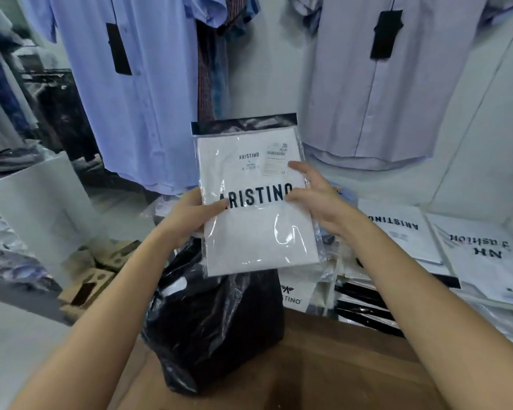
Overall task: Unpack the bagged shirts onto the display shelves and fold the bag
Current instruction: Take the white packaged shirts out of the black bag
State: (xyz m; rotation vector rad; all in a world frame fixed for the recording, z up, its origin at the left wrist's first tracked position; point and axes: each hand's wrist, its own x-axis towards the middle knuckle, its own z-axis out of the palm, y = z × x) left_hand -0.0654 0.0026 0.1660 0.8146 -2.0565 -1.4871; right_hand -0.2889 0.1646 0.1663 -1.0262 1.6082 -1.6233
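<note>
Both hands are up holding a packed shirt (256, 199), flat white rectangle in a glossy clear sleeve with a dark flap on top and ARISTINO printed in big black letters. Left hand (190, 216) clamps the left edge, thumb lying across the front near the lettering, the other fingers tucked behind where I can't see them. Right hand (314, 196) pinches the right edge, index finger stretched up over the front and thumb pressing lower down.

Right under it sits the bag (216, 329), crinkly shiny black plastic, lumpy and slumped on a brown wood-look counter (338, 368).

To the right is a stack (427, 250) of more flat white packs, slick plastic, some printed upside down. Behind, two smooth short-sleeve shirts hang with black tags: a blue one (137, 93) and a paler one (376, 93).
</note>
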